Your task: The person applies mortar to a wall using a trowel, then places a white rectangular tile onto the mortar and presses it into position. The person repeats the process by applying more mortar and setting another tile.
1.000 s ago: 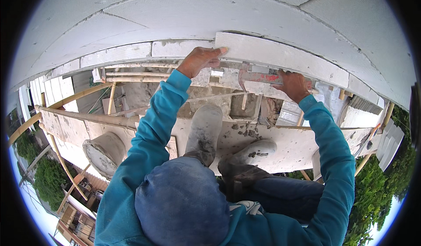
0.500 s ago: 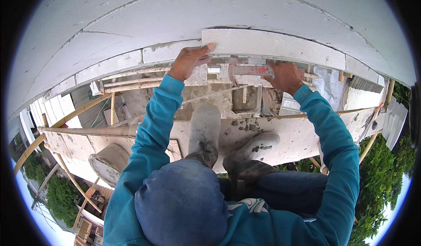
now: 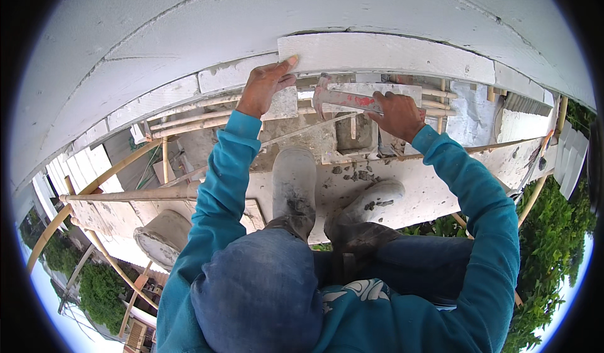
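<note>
A long pale block [image 3: 384, 54], smooth and light grey-white, sits in the wall course and stands slightly out from its neighbours. My left hand [image 3: 267, 88] grips its lower left corner, one fingertip on the face and the other fingers curled beneath. In my right hand [image 3: 396, 114] is a hammer [image 3: 347, 98] with red patches along its handle. Its worn head [image 3: 321, 97] points left and hangs just below the block, apart from it.
I stand in boots on a spattered plank [image 3: 428, 186] with a drop on both sides. A mortar-crusted bucket [image 3: 162, 237] stands at left. Bamboo poles [image 3: 189, 124] run below the wall, and trees [image 3: 547, 252] show at lower right.
The hammer has dropped a little away from the block and shifted left, its head tilting up. My left hand stays at the block's corner. The whole view has moved slightly.
</note>
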Available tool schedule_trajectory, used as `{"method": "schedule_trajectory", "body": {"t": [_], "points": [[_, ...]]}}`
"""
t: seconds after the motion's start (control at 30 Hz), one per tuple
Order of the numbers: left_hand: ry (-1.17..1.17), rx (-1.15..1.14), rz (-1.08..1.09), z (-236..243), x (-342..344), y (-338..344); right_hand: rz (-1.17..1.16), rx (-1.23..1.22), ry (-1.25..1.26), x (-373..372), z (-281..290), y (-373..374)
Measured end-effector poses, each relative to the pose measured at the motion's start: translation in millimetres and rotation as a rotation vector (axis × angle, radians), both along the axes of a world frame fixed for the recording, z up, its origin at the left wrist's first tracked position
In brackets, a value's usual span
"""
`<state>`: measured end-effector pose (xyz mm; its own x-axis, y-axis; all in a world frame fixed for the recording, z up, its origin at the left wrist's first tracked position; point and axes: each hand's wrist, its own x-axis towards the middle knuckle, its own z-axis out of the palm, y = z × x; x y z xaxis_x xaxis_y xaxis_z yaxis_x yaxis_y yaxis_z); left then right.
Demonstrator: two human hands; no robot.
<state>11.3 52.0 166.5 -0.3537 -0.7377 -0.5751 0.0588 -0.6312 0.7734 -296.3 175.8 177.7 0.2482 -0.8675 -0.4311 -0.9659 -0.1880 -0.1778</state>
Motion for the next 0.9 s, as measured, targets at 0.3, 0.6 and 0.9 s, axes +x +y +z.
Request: {"method": "schedule_trajectory", "body": {"t": [0.3, 0.6, 0.9], "points": [[-0.077, 0.004, -0.078, -2, 0, -1, 0.078, 0.011, 0.05, -27, 8, -37], [-0.119, 0.028, -0.037, -12, -1, 5, 0.005, 0.154, -0.347, -26, 87, 19], [-0.031, -0.025, 0.043, -24, -6, 13, -0.208, -0.11, -0.425, -30, 91, 19]]}}
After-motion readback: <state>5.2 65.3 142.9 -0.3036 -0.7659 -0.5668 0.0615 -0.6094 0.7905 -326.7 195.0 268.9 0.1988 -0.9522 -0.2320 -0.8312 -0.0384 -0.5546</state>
